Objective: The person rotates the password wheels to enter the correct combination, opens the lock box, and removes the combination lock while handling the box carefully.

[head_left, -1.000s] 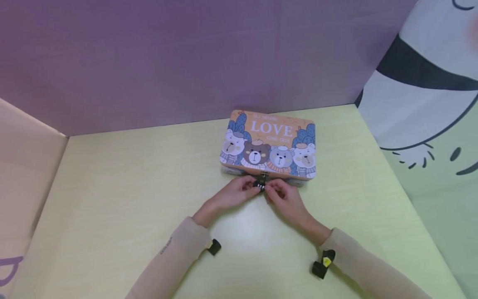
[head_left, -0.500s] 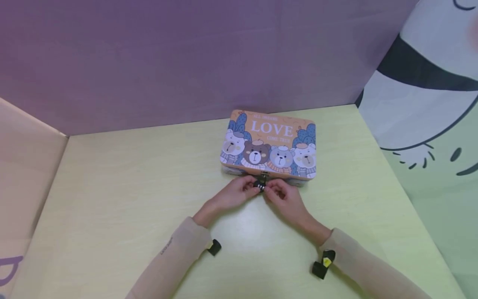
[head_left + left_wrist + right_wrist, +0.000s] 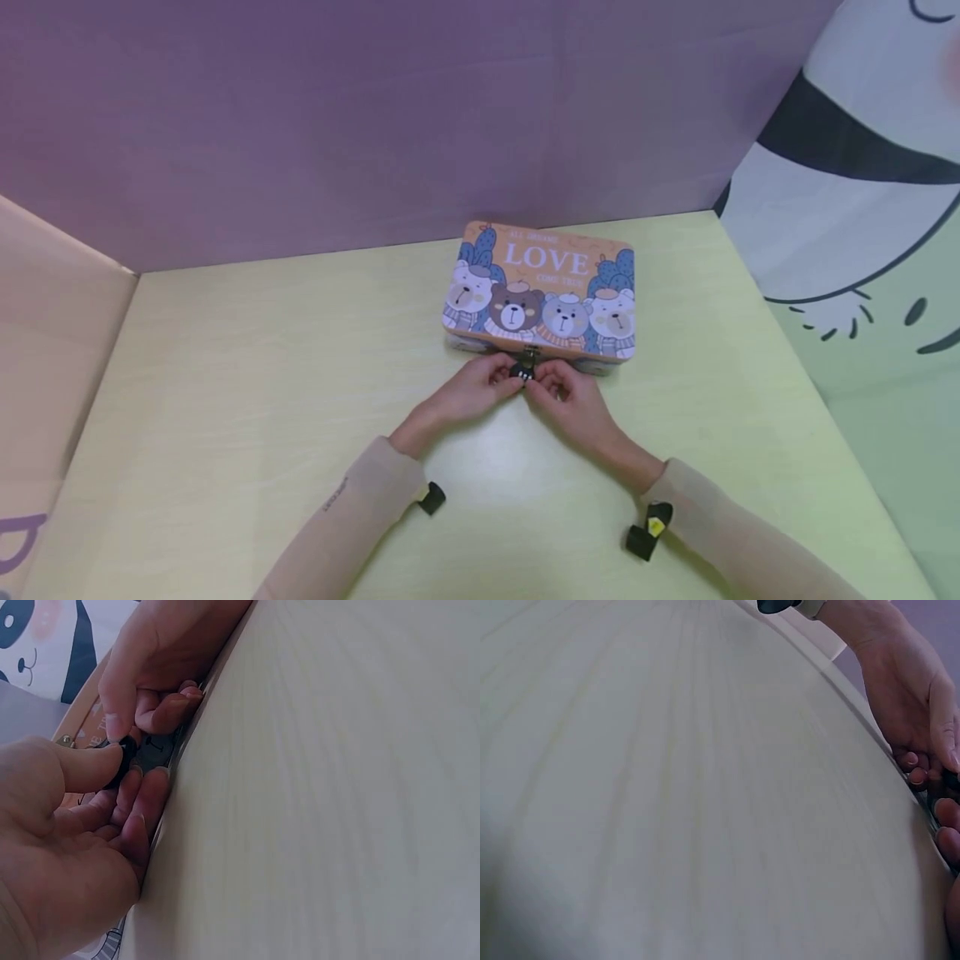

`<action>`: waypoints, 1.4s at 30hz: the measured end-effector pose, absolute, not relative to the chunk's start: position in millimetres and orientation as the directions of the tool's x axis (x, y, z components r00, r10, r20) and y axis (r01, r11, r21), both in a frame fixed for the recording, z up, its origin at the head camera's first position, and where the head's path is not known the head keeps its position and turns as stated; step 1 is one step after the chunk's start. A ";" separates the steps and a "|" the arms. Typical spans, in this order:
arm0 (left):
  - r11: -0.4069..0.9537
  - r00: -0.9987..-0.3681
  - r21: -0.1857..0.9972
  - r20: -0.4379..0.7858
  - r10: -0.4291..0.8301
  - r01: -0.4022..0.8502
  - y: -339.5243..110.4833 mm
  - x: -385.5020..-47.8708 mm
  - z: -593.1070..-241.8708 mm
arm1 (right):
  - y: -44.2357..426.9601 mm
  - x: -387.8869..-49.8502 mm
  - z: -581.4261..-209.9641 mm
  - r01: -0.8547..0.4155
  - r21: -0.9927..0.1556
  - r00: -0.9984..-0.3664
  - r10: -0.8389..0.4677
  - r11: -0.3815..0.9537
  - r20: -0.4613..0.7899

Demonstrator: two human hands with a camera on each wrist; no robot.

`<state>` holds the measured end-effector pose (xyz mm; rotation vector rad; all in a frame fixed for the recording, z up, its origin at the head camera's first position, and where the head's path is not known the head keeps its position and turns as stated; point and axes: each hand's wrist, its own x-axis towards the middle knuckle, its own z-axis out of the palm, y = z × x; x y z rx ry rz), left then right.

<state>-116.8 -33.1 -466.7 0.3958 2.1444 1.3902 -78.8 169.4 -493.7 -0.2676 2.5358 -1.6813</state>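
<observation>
A small black combination padlock (image 3: 522, 373) with white digits hangs at the metal clasp (image 3: 531, 350) on the front of a lidded box (image 3: 536, 287) printed with bears and the word LOVE. My left hand (image 3: 471, 389) pinches the padlock from the left, its thumb on top and fingers beneath, as the left wrist view shows. From the other side my right hand (image 3: 576, 407) holds the padlock with thumb and curled fingers; its thumb tip lies at the digits. Fingers cover much of the padlock (image 3: 126, 759) in the left wrist view. Only a few right fingertips (image 3: 949, 840) show in the right wrist view.
The box stands near the back of a pale wooden table (image 3: 262, 375), close to a purple back wall (image 3: 337, 125). A panda-print panel (image 3: 862, 208) stands on the right, a pale panel (image 3: 60, 350) on the left. Black wrist devices (image 3: 641, 540) sit at both sleeves.
My right thumb has shifted slightly leftward over the padlock's digits. The left hand and the box stay in place.
</observation>
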 end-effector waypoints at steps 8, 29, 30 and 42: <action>0.429 -0.812 0.902 -0.289 0.507 -0.053 -31.7 -115.6 -463.5 | 168.7 -79.5 -491.8 -0.119 -0.915 -0.978 -0.203 0.386 0.042; 0.433 -0.811 0.900 -0.288 0.509 -0.047 -32.1 -116.7 -466.5 | 168.5 -79.4 -492.2 -0.139 -0.912 -0.981 -0.182 0.386 0.072; 0.432 -0.811 0.900 -0.289 0.509 -0.049 -32.0 -116.7 -466.4 | 168.6 -79.6 -492.2 -0.139 -0.910 -0.980 -0.183 0.390 0.071; 0.436 -0.807 0.898 -0.300 0.509 -0.058 -31.8 -116.2 -464.2 | 169.0 -79.0 -493.2 -0.154 -0.898 -0.980 -0.177 0.412 0.087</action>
